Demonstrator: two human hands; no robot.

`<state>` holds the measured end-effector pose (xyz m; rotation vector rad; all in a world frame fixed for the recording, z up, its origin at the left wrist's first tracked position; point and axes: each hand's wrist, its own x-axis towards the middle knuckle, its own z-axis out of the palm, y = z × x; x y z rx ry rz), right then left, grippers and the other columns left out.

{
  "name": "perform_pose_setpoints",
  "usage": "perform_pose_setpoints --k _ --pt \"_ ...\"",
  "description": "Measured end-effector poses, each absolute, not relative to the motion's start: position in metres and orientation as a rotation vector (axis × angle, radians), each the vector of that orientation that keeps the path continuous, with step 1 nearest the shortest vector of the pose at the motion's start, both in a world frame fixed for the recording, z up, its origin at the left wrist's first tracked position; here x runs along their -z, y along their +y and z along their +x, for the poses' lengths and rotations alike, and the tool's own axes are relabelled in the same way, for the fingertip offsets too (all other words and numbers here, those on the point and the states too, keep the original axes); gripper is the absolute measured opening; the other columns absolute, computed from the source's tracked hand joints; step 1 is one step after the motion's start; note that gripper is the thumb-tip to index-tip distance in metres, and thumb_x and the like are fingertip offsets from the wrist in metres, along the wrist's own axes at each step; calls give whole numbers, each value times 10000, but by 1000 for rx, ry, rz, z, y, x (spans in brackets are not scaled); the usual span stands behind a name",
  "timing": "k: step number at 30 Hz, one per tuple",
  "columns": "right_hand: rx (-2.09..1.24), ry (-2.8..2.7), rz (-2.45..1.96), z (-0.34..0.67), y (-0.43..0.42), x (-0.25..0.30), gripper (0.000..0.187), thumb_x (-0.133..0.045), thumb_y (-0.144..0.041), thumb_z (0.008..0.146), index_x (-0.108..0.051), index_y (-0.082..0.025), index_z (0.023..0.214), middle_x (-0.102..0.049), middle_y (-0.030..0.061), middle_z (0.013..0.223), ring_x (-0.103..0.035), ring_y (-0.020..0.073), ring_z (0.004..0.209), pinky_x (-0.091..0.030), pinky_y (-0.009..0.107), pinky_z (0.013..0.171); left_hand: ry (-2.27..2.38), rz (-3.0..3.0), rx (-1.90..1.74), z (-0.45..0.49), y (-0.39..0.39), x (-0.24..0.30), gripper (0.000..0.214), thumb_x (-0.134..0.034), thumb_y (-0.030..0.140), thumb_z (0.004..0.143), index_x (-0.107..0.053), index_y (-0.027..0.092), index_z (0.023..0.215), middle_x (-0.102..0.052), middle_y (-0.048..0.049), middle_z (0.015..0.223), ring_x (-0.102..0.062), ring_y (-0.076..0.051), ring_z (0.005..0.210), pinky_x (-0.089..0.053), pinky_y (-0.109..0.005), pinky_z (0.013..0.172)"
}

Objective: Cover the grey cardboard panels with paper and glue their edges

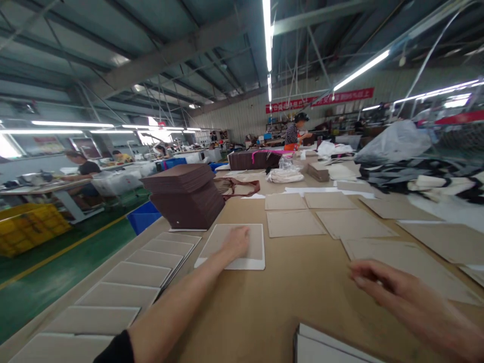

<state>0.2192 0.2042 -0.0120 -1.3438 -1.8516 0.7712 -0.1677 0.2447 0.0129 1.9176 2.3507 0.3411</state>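
Brown-covered table (280, 297); work seems partway. Right: loose grey panels (355, 224) spread out, seemingly left to do. Left: overlapping row of white-edged panels (121, 292), seemingly done. Dark brown board stack (185, 206) just beyond row, could limit reach far left. Pale-topped stack (325, 348) at near edge, partly out of view. Middle: grey panel (217, 242) over white backing (253, 263), apart from row; left hand (237, 242) on it, fingers curled. Right hand (381, 282) near spread panels, fingers bent. Grip of either, cannot tell
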Motion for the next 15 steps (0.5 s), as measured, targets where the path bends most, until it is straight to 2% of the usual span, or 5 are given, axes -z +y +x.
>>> perform_pose_setpoints --k 2,5,7,10,15 --pt "-623 -2128 -1431 200 255 -4 289 -479 -403 924 -690 -283 1082 -730 27 1098 -666 235 1006 -514 346 892 2237 1976 -329 -140 259 -9 273 -616 342 961 -622 188 1188 -623 -86 1236 -625 -235 1083 -534 -450 930" --pt "-528 -2177 -1554 171 322 -11 277 -469 -176 945 -655 -200 1149 -703 95 1159 -633 232 1097 -452 366 995 2201 1986 -292 -111 276 -3 285 -643 339 943 -623 186 1183 -619 -88 1238 -616 -247 1104 -529 -456 934" --pt "-493 -2197 -1608 157 354 -8 236 -541 -240 977 -635 -173 1183 -671 108 1181 -624 243 1092 -465 426 984 2220 1975 -279 -101 284 0 315 -648 339 938 -612 180 1208 -602 -97 1273 -594 -266 1147 -507 -489 968" --pt "-475 -2222 -1675 144 383 1 316 -622 -375 968 -616 -173 1210 -624 93 1219 -621 244 1062 -508 463 926 2241 1961 -274 -97 291 4 351 -644 345 940 -594 174 1243 -581 -106 1310 -572 -282 1183 -481 -522 998" --pt "-520 -2182 -1789 133 404 13 301 -636 -342 964 -618 -166 1207 -616 94 1224 -618 246 1065 -523 462 915 2239 1893 -327 -103 299 10 333 -640 346 943 -601 178 1228 -590 -99 1293 -583 -273 1164 -494 -510 983"
